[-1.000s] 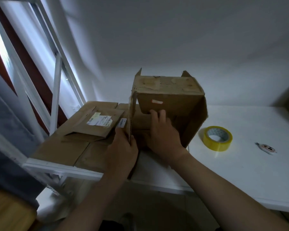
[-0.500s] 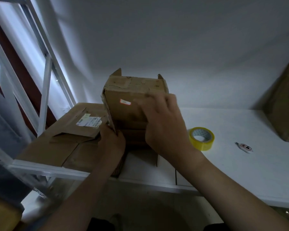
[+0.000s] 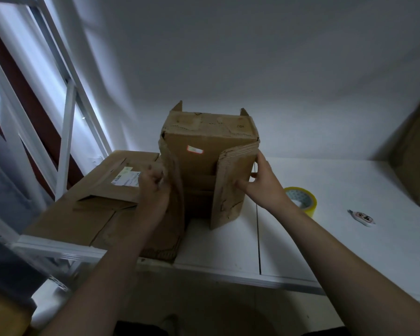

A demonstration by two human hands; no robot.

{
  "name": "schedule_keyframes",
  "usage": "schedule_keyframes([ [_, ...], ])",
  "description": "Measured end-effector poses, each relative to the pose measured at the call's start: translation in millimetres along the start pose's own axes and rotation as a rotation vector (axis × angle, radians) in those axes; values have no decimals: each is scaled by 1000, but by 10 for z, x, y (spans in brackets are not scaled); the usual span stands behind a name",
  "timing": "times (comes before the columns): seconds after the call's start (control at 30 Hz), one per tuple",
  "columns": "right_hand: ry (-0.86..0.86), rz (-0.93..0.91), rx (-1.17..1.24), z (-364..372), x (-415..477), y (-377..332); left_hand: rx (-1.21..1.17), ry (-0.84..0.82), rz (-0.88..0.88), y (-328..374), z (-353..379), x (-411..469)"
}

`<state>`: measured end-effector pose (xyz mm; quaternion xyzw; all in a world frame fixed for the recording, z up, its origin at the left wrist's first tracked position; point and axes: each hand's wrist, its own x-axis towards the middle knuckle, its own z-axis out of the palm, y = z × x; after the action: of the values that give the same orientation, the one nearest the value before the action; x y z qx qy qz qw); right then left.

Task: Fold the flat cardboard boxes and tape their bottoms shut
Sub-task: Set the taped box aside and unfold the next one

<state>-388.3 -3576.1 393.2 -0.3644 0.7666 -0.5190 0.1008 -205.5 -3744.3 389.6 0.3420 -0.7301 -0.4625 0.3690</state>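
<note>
Your left hand grips the left flap, right hand pinches the right flap. Fold both flush on the box, edges meeting, before grabbing the tape roll.

Box on table, flat cardboard to its left, tape roll right.

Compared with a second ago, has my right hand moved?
Yes. The right hand has shifted right, toward the yellow tape roll, from the middle of the box to its right flap, which it now grips.
</note>
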Motion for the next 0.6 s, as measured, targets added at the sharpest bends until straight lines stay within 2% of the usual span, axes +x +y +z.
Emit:
schedule_keyframes([
  [0.1,18,-5,77,-18,92,-39,-99,-83,42,12,-89,180],
  [0.23,-13,43,121,21,153,-107,-40,-178,64,-9,23,392],
  [0.43,90,22,69,101,151,-181,-40,37,173,128,203,344],
  [0.6,204,-2,78,-98,36,-259,-96,50,244,282,239,218],
])
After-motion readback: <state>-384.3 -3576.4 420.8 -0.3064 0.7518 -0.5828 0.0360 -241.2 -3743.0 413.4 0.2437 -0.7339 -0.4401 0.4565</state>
